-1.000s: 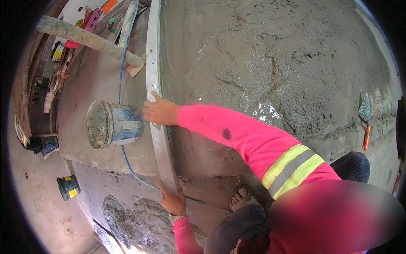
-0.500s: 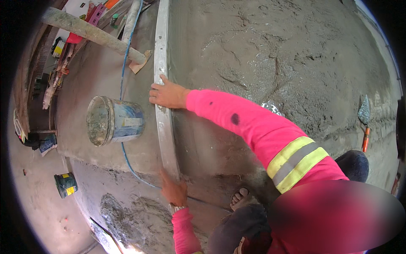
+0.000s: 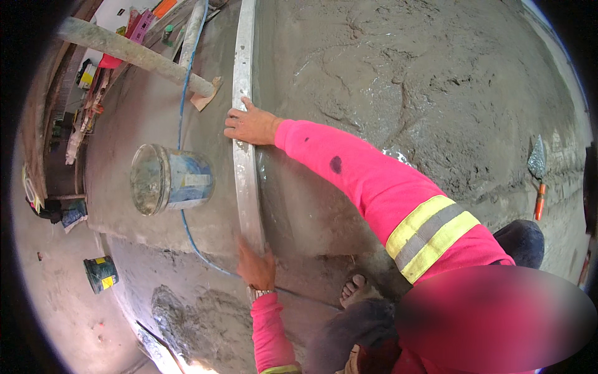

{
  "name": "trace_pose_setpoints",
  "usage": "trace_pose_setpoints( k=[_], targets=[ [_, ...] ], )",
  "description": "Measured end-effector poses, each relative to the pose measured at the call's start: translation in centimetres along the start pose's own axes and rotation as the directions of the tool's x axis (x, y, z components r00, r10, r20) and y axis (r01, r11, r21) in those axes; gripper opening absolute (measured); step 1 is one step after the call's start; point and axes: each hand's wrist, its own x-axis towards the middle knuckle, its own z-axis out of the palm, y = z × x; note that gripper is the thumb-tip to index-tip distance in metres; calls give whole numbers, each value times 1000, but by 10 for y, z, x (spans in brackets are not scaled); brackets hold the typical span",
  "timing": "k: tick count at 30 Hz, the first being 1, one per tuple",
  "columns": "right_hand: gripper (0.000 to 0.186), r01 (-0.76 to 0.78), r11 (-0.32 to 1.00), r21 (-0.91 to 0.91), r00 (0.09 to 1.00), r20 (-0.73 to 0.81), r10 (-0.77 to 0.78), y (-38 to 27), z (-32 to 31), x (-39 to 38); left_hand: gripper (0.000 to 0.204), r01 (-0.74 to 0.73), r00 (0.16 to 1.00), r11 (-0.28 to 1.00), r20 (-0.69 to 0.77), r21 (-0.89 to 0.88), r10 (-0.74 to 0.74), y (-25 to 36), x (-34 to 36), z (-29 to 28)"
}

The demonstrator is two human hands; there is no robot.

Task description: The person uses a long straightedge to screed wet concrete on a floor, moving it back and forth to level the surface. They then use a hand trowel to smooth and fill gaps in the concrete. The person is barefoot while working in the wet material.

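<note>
A long pale metal screed bar (image 3: 247, 187) lies across the wet grey mortar (image 3: 374, 81), running from the far edge down to the near side. My right hand (image 3: 250, 126) grips it partway along, fingers wrapped over its left edge and thumb pointing up along the top. My left hand (image 3: 256, 268) is closed around the bar's near end; its fingertips are partly hidden. Rough, shiny mortar spreads to the right of the bar, with a smoother strip right beside it.
Left of the bar, a mortar-stained bucket (image 3: 180, 181) lies beside a blue hose (image 3: 194, 246). A pole (image 3: 134, 55) crosses the upper left. A dark pail (image 3: 101, 274) is at lower left. A trowel (image 3: 537, 162) with an orange handle lies far right. My bare foot (image 3: 358, 291) is below.
The screed bar has shifted slightly to the right. My right hand has moved a little farther away with its arm; my left hand stays at the near end.
</note>
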Motion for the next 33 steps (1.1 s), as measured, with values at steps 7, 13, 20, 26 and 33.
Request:
trace_pose_setpoints(
  k=[7, 13, 20, 26, 33],
  targets=[
    [12, 1, 999, 47, 999, -44, 1, -27, -17, -31, 80, -30, 999, 999, -45, -17, 29, 8, -40, -5],
    [12, 29, 998, 60, 1000, -7, -28, -46, -28, -51, 80, 104, 991, 993, 87, -51, -99, 10, -75, -13],
    [16, -4, 1000, 10, 999, 33, 4, 24, -9, -24, 79, 1, 1000, 998, 9, -62, 0, 28, -2, 4],
    [17, -11, 1000, -26, 998, 54, 12, 24, -16, -34, 82, 7, 996, 1000, 86, 2, -7, 39, -4, 0],
    [16, 27, 1000, 6, 996, 89, -28, -1, -37, -63, 83, -36, 998, 998, 45, -41, 38, 45, -51, -3]
  ],
)
